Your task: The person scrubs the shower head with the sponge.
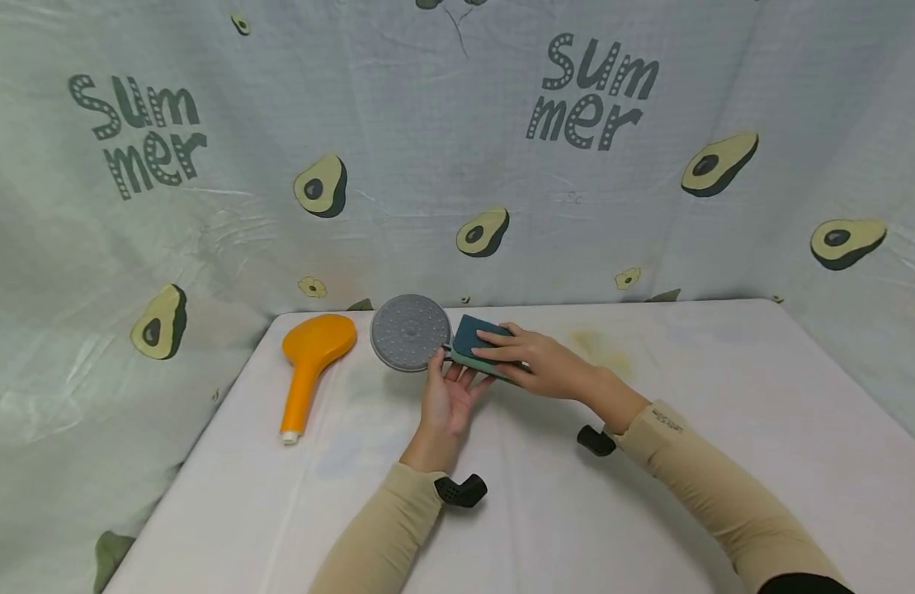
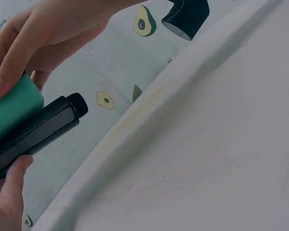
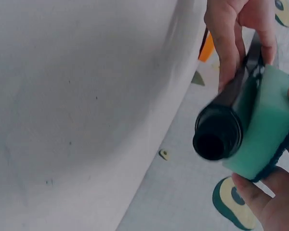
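Observation:
A shower head (image 1: 411, 332) with a round grey nozzle face is held above the white table by my left hand (image 1: 446, 406), its palm turned up and its fingers at the dark handle (image 2: 43, 127). My right hand (image 1: 549, 360) grips a sponge (image 1: 474, 337), green with a dark teal scouring layer. In the right wrist view the sponge's green side (image 3: 267, 118) lies along the handle, whose threaded hollow end (image 3: 214, 139) points toward the camera. The right fingers spread over the dark layer and partly cover it.
To the left on the white table (image 1: 546, 511) lies an orange shower head (image 1: 319, 346) with a white-tipped handle. Behind the table hangs a pale curtain (image 1: 412, 99) printed with avocados and lettering. A black wrist camera (image 1: 460, 491) sits on the left sleeve.

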Demonstrator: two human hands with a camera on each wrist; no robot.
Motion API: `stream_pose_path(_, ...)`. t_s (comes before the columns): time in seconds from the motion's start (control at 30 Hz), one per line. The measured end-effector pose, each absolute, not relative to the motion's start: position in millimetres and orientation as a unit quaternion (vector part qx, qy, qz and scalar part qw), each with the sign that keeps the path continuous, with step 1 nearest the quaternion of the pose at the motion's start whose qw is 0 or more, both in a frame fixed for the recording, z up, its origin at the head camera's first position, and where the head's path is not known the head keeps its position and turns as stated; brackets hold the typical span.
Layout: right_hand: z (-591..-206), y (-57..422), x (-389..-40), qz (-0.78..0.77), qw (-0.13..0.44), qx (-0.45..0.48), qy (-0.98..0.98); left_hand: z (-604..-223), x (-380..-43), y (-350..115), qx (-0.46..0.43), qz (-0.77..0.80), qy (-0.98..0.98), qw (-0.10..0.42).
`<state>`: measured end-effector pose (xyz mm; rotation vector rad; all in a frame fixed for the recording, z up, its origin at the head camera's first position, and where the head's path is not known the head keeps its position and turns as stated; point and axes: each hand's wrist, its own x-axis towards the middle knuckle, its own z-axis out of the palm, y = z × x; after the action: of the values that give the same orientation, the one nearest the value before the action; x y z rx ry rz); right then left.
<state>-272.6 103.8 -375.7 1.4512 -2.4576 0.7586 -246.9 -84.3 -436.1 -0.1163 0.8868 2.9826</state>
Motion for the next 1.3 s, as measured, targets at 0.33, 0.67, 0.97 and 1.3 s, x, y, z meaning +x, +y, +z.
stream_pose_path(0.33,-377.5,128.7,-270.4,0.275,0.06,0.46,-0.842,-433.4,-254.7,-92.3,-0.058,0.939,0.336,-0.043)
stream_pose_path(0.67,-385.2,147.8,-264.4,0.286,0.069,0.446,-0.846,-429.5,-256.0,-91.9,-0.074,0.93,0.356,-0.057)
stream_pose_path(0.97,-386.6,155.2,-262.3,0.31,0.114,0.437,-0.837,-426.8,-253.6,-92.2,-0.05,0.94,0.332,-0.057)
stream_pose_path(1.3,-384.5,150.1,-257.6,0.314,0.122,0.461,-0.821,-427.9,-250.6,-93.5,-0.037,0.948,0.313,-0.032)
